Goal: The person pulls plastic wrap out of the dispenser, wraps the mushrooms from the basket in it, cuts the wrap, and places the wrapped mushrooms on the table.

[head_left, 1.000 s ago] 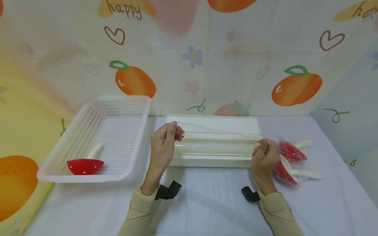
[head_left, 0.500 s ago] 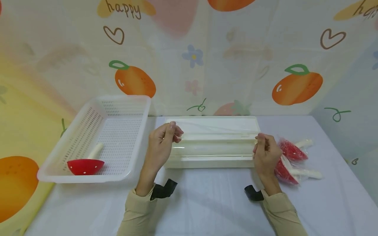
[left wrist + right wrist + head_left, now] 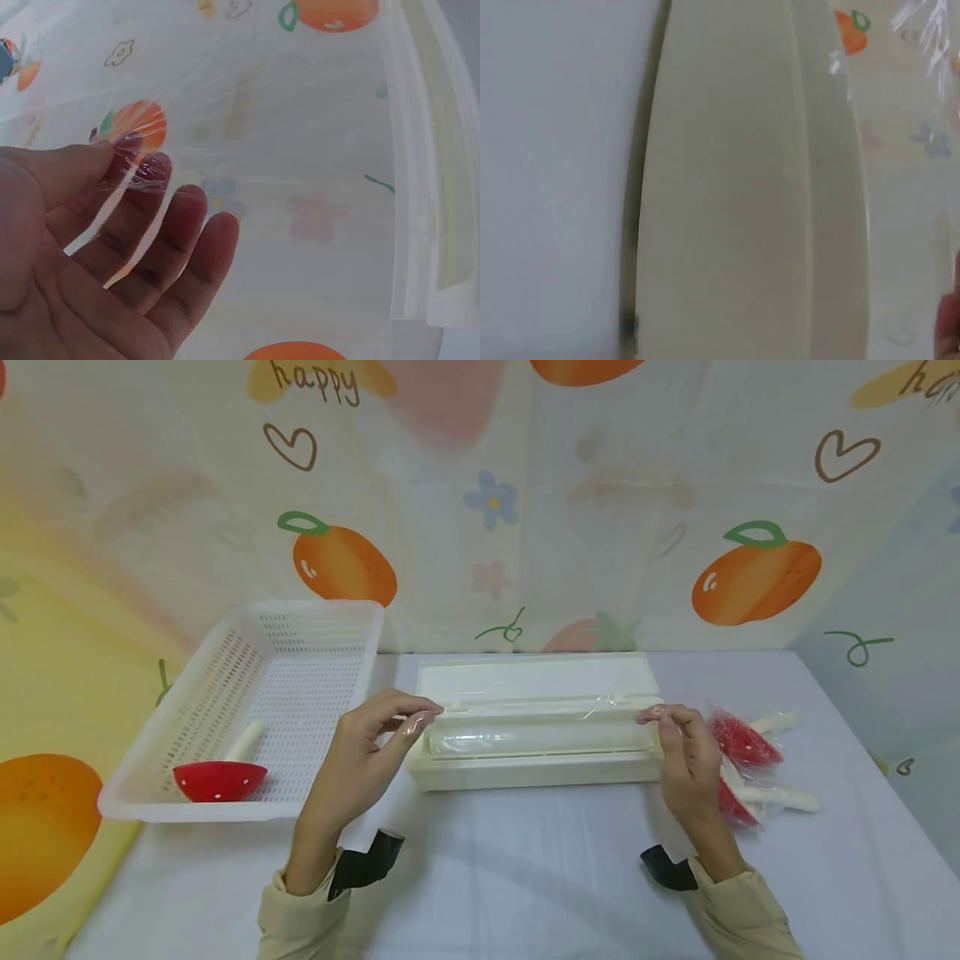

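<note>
Clear cling film (image 3: 176,169) is drawn up from a cream cling film dispenser (image 3: 540,772) with its lid raised at the back. The film roll (image 3: 495,740) lies inside it. My left hand (image 3: 362,756) pinches the film's left corner between thumb and fingertips, and the film gathers in creases there. The other fingers are spread behind the film in the left wrist view. At the dispenser's right end, my right hand (image 3: 688,762) pinches the film's other side. Only a bit of its fingertips (image 3: 946,324) shows in the right wrist view, beside the dispenser's front wall.
To the left stands a white perforated basket (image 3: 300,810), holding a red dotted ladle (image 3: 220,782) with a cream handle. Bagged red ladles (image 3: 744,740) lie right of the dispenser, close to my right hand. A patterned cloth backdrop (image 3: 570,527) rises behind the white-covered table (image 3: 525,877).
My left hand has moved left and lower, its fingers now reaching forward on the film. The right hand has shifted slightly right. The dispenser's left end has come a little nearer to me.
</note>
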Action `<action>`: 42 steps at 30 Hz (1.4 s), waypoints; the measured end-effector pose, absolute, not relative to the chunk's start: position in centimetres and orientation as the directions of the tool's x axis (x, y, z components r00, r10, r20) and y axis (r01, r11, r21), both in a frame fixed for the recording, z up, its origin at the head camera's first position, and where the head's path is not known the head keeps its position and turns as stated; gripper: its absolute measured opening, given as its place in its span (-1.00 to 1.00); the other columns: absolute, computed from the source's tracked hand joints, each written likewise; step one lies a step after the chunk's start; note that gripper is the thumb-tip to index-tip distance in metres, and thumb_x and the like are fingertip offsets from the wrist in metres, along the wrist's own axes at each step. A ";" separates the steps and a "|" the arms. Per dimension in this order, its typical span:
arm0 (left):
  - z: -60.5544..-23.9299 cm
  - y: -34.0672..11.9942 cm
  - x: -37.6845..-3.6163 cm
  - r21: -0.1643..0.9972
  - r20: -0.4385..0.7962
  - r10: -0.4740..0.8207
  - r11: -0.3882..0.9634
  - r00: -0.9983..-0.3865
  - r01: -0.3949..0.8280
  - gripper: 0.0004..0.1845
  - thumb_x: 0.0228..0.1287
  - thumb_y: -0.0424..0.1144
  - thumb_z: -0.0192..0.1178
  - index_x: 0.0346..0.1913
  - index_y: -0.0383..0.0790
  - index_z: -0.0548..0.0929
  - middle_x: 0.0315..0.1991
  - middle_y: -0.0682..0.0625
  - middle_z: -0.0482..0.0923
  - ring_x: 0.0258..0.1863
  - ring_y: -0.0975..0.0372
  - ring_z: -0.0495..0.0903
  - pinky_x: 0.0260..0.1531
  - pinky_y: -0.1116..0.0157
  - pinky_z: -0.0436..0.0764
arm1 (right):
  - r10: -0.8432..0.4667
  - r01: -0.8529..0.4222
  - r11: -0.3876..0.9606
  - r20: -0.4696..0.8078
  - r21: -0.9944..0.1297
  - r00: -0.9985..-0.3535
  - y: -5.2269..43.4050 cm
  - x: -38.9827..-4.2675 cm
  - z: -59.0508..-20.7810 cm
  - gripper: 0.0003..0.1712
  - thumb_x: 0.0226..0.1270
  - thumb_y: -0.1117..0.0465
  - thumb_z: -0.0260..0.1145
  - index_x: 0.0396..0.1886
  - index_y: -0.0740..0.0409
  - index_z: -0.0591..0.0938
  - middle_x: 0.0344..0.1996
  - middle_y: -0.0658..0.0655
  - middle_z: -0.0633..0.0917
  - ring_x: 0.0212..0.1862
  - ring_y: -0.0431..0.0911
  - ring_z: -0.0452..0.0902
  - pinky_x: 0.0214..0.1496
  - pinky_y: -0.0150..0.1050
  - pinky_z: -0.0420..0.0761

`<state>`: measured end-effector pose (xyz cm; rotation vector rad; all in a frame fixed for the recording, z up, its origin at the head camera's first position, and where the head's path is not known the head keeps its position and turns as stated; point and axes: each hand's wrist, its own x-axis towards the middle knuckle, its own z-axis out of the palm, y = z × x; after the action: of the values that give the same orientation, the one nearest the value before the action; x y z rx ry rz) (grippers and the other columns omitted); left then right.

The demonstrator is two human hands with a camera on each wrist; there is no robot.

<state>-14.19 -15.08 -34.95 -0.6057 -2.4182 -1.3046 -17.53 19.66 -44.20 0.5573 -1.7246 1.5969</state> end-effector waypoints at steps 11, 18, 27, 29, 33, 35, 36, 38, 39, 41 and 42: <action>-35.4 -15.7 -12.7 0.691 0.498 0.334 0.404 -0.800 0.599 -0.77 0.26 -0.51 0.25 -0.14 -0.13 0.71 -0.24 0.07 0.72 -0.24 0.32 0.65 -0.15 0.43 0.62 | 0.170 -0.597 0.154 0.616 -0.787 -0.769 18.8 -15.7 -42.4 -0.93 0.28 0.57 0.23 -0.24 0.51 0.54 -0.31 -0.20 0.68 -0.24 -0.34 0.59 -0.02 -0.56 0.56; -35.5 -16.1 -11.8 0.622 0.560 0.358 0.414 -0.747 0.665 -0.69 0.17 -0.54 0.32 -0.12 -0.08 0.73 -0.22 0.07 0.67 -0.26 0.33 0.58 -0.19 0.49 0.59 | 0.249 -0.726 -0.053 0.695 -0.686 -0.675 19.2 -15.0 -41.4 -0.85 0.42 0.57 0.03 -0.19 0.36 0.50 -0.28 0.02 0.69 -0.21 -0.19 0.66 0.06 -0.41 0.59; -36.0 -16.9 -10.6 0.627 0.544 0.392 0.398 -0.742 0.670 -0.64 0.07 -0.58 0.37 -0.11 -0.13 0.75 -0.26 0.08 0.69 -0.24 0.36 0.63 -0.15 0.52 0.59 | 0.297 -0.794 -0.088 0.745 -0.601 -0.597 20.4 -13.7 -41.3 -0.88 0.49 0.49 -0.04 -0.20 0.56 0.38 -0.30 0.14 0.71 -0.24 -0.11 0.69 0.11 -0.37 0.61; -36.0 -17.1 -10.5 0.641 0.523 0.407 0.391 -0.749 0.661 -0.66 0.07 -0.55 0.39 -0.11 -0.14 0.75 -0.25 0.07 0.71 -0.23 0.36 0.64 -0.14 0.51 0.61 | 0.300 -0.801 -0.101 0.750 -0.590 -0.590 20.5 -13.4 -41.3 -0.88 0.45 0.54 -0.07 -0.20 0.55 0.41 -0.29 0.15 0.70 -0.22 -0.11 0.69 0.11 -0.38 0.61; -36.1 -17.6 -9.9 0.646 0.511 0.458 0.354 -0.727 0.676 -0.64 0.02 -0.56 0.41 -0.12 -0.13 0.74 -0.25 0.05 0.73 -0.23 0.33 0.67 -0.13 0.50 0.63 | 0.251 -0.794 -0.087 0.758 -0.602 -0.602 21.2 -12.3 -41.4 -0.75 0.36 0.64 -0.16 -0.15 0.53 0.46 -0.28 0.12 0.70 -0.22 -0.15 0.70 0.09 -0.42 0.61; -36.2 -17.8 -9.5 0.651 0.492 0.489 0.343 -0.720 0.677 -0.64 0.04 -0.55 0.41 -0.13 -0.11 0.73 -0.24 0.09 0.74 -0.22 0.33 0.67 -0.13 0.50 0.64 | 0.205 -0.791 -0.085 0.766 -0.606 -0.609 21.7 -11.8 -41.6 -0.71 0.31 0.68 -0.18 -0.15 0.55 0.46 -0.27 0.13 0.71 -0.23 -0.16 0.71 0.13 -0.41 0.60; -36.3 -17.9 -9.2 0.652 0.483 0.501 0.341 -0.718 0.677 -0.63 0.03 -0.55 0.41 -0.14 -0.07 0.73 -0.24 0.12 0.73 -0.22 0.35 0.66 -0.15 0.50 0.64 | 0.180 -0.786 -0.073 0.767 -0.614 -0.615 22.0 -11.5 -41.8 -0.69 0.29 0.70 -0.19 -0.15 0.55 0.46 -0.26 0.12 0.71 -0.22 -0.17 0.71 0.14 -0.42 0.59; -36.5 -18.1 -8.8 0.659 0.453 0.518 0.353 -0.726 0.664 -0.64 0.06 -0.51 0.42 -0.14 -0.01 0.72 -0.24 0.18 0.72 -0.20 0.38 0.64 -0.17 0.49 0.64 | 0.135 -0.780 -0.057 0.769 -0.623 -0.624 22.5 -11.0 -42.1 -0.67 0.24 0.72 -0.19 -0.18 0.54 0.48 -0.24 0.11 0.72 -0.19 -0.19 0.70 0.12 -0.46 0.60; -36.7 -18.1 -8.6 0.656 0.451 0.522 0.357 -0.724 0.665 -0.65 0.07 -0.50 0.42 -0.15 0.00 0.73 -0.24 0.19 0.71 -0.20 0.39 0.63 -0.19 0.50 0.63 | 0.107 -0.778 -0.062 0.771 -0.625 -0.628 22.8 -10.7 -42.2 -0.67 0.23 0.72 -0.20 -0.20 0.56 0.47 -0.23 0.11 0.71 -0.19 -0.19 0.71 0.10 -0.46 0.61; -37.0 -18.2 -8.2 0.649 0.457 0.527 0.353 -0.716 0.674 -0.67 0.09 -0.48 0.41 -0.16 0.03 0.73 -0.24 0.19 0.67 -0.19 0.39 0.59 -0.22 0.50 0.61 | 0.056 -0.774 -0.060 0.772 -0.631 -0.634 23.2 -10.2 -42.5 -0.68 0.21 0.73 -0.21 -0.23 0.56 0.46 -0.21 0.11 0.70 -0.18 -0.20 0.71 0.05 -0.49 0.62; -37.1 -18.2 -8.0 0.646 0.457 0.526 0.358 -0.717 0.674 -0.67 0.09 -0.46 0.42 -0.16 0.05 0.74 -0.24 0.20 0.65 -0.19 0.40 0.56 -0.22 0.51 0.59 | 0.034 -0.771 -0.064 0.771 -0.634 -0.637 23.4 -10.0 -42.5 -0.69 0.20 0.73 -0.22 -0.24 0.56 0.45 -0.20 0.11 0.69 -0.18 -0.20 0.71 0.02 -0.50 0.62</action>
<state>-8.00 -18.20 -37.07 -1.0910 -2.4433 -1.2885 -9.97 23.44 -42.54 0.7959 -1.6266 1.7619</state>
